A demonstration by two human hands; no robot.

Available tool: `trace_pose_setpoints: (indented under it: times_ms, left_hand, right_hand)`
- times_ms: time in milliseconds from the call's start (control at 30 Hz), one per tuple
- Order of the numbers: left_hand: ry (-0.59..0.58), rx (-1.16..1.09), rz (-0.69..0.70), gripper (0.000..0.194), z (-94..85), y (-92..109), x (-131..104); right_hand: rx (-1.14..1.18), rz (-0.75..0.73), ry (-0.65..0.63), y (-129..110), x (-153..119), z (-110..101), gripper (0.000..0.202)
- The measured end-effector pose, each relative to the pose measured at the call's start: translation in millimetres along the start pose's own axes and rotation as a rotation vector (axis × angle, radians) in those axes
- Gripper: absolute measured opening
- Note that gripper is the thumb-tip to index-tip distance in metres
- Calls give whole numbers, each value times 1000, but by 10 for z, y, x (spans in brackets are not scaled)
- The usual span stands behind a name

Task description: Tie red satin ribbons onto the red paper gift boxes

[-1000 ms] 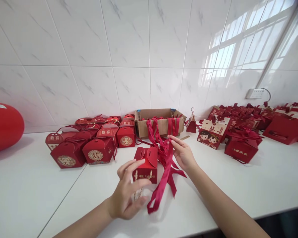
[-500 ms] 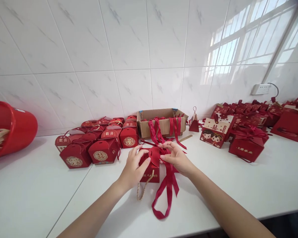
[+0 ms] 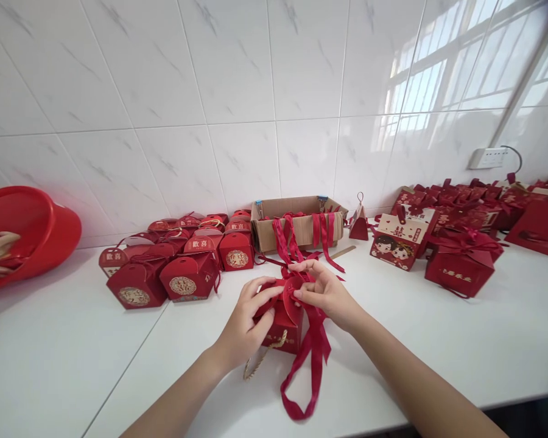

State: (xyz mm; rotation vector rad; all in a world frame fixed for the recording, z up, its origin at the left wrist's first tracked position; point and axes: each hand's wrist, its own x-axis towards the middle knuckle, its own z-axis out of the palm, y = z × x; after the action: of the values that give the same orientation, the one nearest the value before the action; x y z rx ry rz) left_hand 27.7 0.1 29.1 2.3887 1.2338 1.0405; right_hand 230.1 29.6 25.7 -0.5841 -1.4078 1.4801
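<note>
A small red gift box [image 3: 287,331] stands on the white table in front of me, its rounded top flaps partly folded in. My left hand [image 3: 249,319] grips the box's left side and top, fingers curled over a flap. With thumb and index finger, my right hand [image 3: 326,295] pinches dark red ribbon at the slot of the right flap; the fingertips partly hide it. A long loop of the ribbon [image 3: 317,359] trails down the box's right side onto the table. From the box's front hangs a twisted gold cord [image 3: 258,364].
Behind stands a cardboard box [image 3: 296,236] with ribbons draped over its edge. Several finished red boxes [image 3: 189,277] are grouped at left, beside a tipped red bucket [image 3: 61,228]. More boxes [image 3: 461,271] crowd the right, and a small pyramid box [image 3: 358,225] sits near the wall.
The gift box has turned slightly and come a little nearer. My right fingers have moved onto the flap's slot, where ribbon now shows. My left fingers have shifted over the top.
</note>
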Motion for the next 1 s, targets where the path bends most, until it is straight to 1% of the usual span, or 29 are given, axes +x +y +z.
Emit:
trace_pose_setpoints:
  times_ms: [100,200,300,400,600,833,1000]
  left_hand:
    - [30,45,58,39,-17,34,-21]
    - [78,115,126,30,-21,64,-31]
    - [92,153,164,24,-14,73,-32]
    - [72,164,170,27,-4,62,-31]
    - [-6,208,161,35,-4,59,-41]
    - [-31,232,143,36,8,69,-47]
    - [-34,238,146,35,20,83,-46]
  right_hand:
    - [-25,18,-16,-36,-25,10,34]
    - [-50,37,-24,-53,-40,12,35]
    - [-62,59,-29,-58,-45,9,34]
    - [-53,69,-19,-61,-48,11,33]
    - [-28,54,-6,-65,-51,30,32]
    - [-128,21,47,-35,-48,64,33]
    - [-184,-5,57,-12,-33,84,33]
